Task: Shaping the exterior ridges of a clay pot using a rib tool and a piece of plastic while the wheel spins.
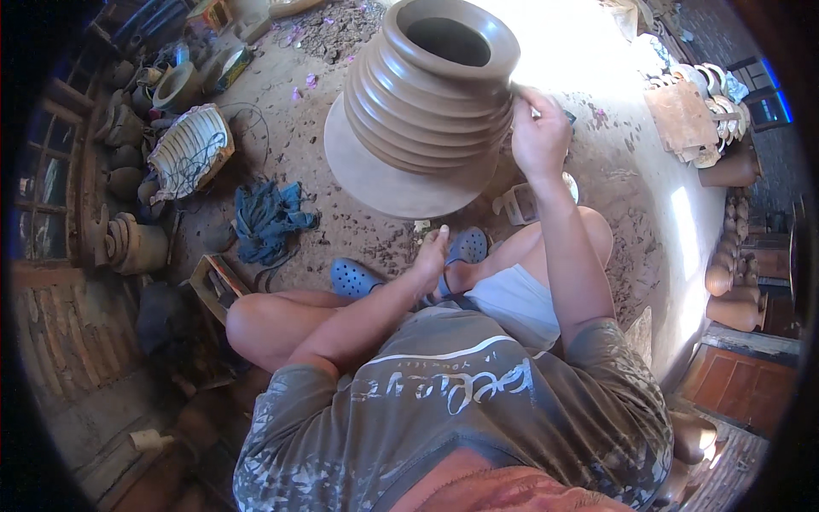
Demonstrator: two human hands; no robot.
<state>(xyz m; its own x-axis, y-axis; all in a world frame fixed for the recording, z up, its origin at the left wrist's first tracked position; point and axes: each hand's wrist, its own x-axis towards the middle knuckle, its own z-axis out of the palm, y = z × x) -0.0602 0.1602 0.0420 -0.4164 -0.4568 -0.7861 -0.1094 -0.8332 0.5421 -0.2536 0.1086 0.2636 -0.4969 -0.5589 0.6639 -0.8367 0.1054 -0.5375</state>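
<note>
A large brown clay pot with a ribbed wall and a thick, wide-mouthed rim stands upright on a round pale wheel disc in front of me. My right hand is raised at the pot's right side, just below the rim. Its fingers are pinched together close to the wall; whatever is between them is too small to tell. Below the disc's near edge, my left hand is curled with its thumb upward, apart from the pot. A small pale bit shows by its fingertips, and I cannot tell whether it is held.
Blue clogs are on my feet below the wheel. A pale container stands beside my right knee. Blue cloth lies on the crumb-strewn floor at left, near a ribbed curved piece. Several pots line the right side.
</note>
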